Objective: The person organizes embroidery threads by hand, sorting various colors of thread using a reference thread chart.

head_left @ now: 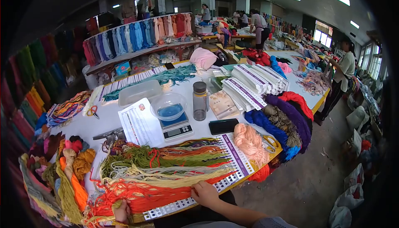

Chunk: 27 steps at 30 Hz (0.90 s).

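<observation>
My left hand (121,212) is at the table's front edge, closed, with a bit of yellow-green thread showing at its fingers. Beside it spread long orange-red threads (153,192). My right hand (204,192) lies over the right part of these threads, fingers curled down on them; the fingertips are partly hidden. A white punched card strip (174,206) runs along the front edge beneath the threads. Olive, grey and cream threads (166,159) stretch across the table to a purple-and-white punched card (237,155). A peach skein (249,143) rests against that card.
Behind the threads are a digital scale (176,132) with a plastic bowl (169,106), a printed sheet (140,122), a bottle (200,103) and a phone (223,126). Scissors (271,143) lie right, near dark skeins (291,120). Stacked cards (245,91) stand behind. A person (344,68) stands right.
</observation>
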### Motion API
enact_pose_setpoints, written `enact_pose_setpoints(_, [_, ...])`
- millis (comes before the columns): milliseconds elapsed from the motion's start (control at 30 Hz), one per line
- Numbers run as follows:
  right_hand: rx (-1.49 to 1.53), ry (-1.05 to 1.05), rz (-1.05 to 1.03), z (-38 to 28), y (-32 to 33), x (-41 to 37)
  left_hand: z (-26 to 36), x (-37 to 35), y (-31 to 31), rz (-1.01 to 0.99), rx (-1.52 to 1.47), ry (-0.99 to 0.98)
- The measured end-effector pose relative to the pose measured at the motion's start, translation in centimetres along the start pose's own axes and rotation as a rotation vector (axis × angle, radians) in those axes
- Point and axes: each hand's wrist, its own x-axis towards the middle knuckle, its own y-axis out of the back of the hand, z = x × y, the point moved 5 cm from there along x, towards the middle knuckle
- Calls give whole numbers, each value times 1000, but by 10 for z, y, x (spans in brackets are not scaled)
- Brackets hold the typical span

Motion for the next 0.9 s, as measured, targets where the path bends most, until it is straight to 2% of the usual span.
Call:
enact_pose_setpoints(567, [12,56,98,-1,0,-2,-1,1,0,2,9,-61])
enact_pose_setpoints(633, [104,7,103,2,1,-2,0,-2,-2,13,0,-37])
enact_pose_setpoints(700, [401,-252,87,14,-1,-4,-2,-1,-1,9,-28,-34])
enact_pose_setpoints(767, [719,-419,59,21,-3,2,6,-5,-4,26,2,-42])
enact_pose_setpoints(800, [608,-271,71,0,26,21,6,-6,-5,14,-7,-44])
enact_pose_setpoints(833, [443,85,319,-17,62,46,7,-6,-6,3,-17,-48])
enact_pose_setpoints(867, [191,186,526,-27,108,73,9,-8,-6,-12,0,-65])
enact_pose_setpoints(900, [438,-130,686,-15,145,97,9,-7,-5,1,3,-60])
